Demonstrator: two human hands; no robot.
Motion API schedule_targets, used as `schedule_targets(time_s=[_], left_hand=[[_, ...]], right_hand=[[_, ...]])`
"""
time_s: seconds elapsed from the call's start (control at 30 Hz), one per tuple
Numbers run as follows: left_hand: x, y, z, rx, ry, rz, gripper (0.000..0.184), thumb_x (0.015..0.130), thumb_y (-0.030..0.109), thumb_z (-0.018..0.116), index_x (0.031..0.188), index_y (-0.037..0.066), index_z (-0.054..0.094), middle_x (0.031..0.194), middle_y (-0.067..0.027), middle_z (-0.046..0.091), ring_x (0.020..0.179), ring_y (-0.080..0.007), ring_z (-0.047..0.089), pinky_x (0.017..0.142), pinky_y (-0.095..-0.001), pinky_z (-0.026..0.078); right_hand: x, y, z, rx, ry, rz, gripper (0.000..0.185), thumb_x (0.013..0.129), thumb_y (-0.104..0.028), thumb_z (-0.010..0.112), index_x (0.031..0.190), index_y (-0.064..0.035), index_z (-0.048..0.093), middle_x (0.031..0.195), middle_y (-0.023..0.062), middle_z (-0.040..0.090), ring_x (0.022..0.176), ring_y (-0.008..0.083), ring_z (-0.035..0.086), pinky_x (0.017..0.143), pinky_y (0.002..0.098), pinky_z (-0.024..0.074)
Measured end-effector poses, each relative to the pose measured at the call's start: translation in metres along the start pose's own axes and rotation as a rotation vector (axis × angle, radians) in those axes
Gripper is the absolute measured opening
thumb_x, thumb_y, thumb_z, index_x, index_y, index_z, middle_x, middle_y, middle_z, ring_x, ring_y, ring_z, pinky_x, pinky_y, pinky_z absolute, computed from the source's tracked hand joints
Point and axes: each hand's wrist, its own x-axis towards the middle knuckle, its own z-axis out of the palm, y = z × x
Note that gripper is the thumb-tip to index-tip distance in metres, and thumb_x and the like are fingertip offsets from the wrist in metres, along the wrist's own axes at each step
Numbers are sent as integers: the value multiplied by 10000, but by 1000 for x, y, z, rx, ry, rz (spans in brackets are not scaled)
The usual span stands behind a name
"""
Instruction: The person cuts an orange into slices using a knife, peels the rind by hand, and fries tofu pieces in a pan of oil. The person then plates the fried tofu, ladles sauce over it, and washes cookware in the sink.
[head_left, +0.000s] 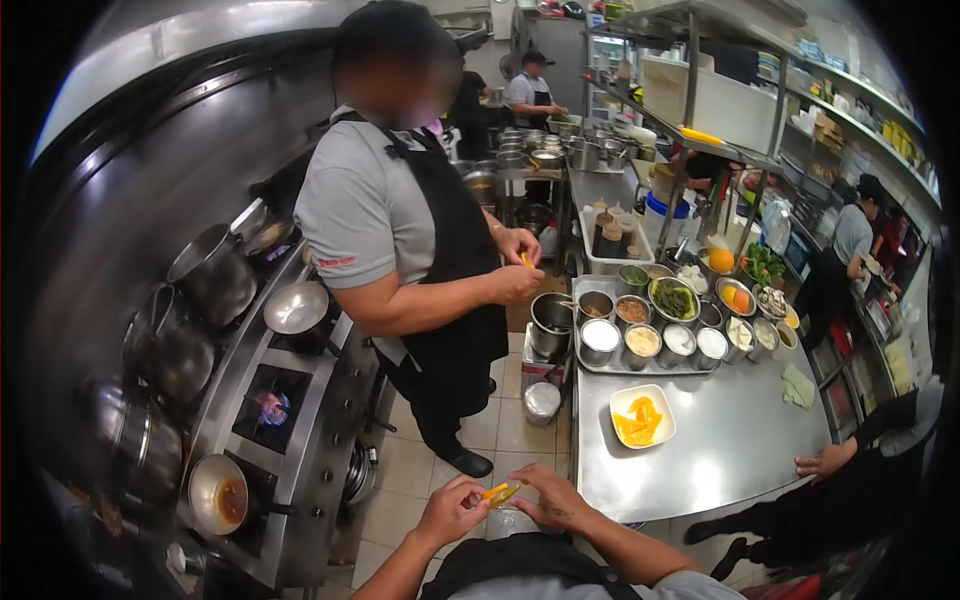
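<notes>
Low in the head view, in front of my apron, my left hand [452, 512] pinches one end of a yellow-orange piece of fruit, which looks like an orange slice [499, 494]. On the other side, my right hand [553, 497] has its thumb and fingers closed about the slice's far end; its fingertips are partly hidden. A square white bowl [668, 431] with several orange slices [640, 422] stands on the steel table [720, 450], up and to the right of my hands.
A co-worker [400, 220] stands ahead, holding a small orange piece. The stove [285, 430] at left has a lit burner [272, 408] and pans [218, 495]. A tray [650, 366] of ingredient tins sits on the table. Another person's hand [828, 461] is at right.
</notes>
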Motion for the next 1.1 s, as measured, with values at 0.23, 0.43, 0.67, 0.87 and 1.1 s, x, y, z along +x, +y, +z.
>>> schedule_targets(time_s=[0.23,0.43,0.67,0.87,1.1], left_hand=[[-7,10,-10,-44,120,55,132,740,-2,683,851,-30,617,887,-107,615,692,-116,594,628,-224,498],[-13,4,-11,-73,270,8,118,736,-12,674,837,-18,613,842,-89,597,705,-112,573,638,-223,489],[-29,0,-12,-92,279,-83,153,771,28,693,888,-9,600,830,-66,578,707,-97,581,631,-220,480],[-42,2,-19,-137,279,-159,153,789,45,672,907,-19,599,781,-53,556,668,-106,580,597,-230,482],[-65,-19,-28,-198,369,-175,146,784,19,662,906,-27,599,846,-61,572,712,-104,598,644,-222,493]], right_hand=[[-14,-5,4,127,-62,306,307,808,-87,687,1100,-46,604,907,126,595,794,242,588,722,324,483],[-11,-20,7,182,-99,334,147,849,-80,645,993,-55,658,843,109,605,694,217,595,622,290,484],[-3,-48,14,-123,42,43,145,781,-1,663,923,-30,669,828,116,629,737,251,626,643,311,502],[0,-62,25,-129,33,42,141,765,6,659,903,-24,649,846,128,629,744,285,636,666,336,516],[-5,-44,52,-59,-35,193,109,788,-24,659,895,-15,647,837,131,633,706,252,639,648,319,516]])
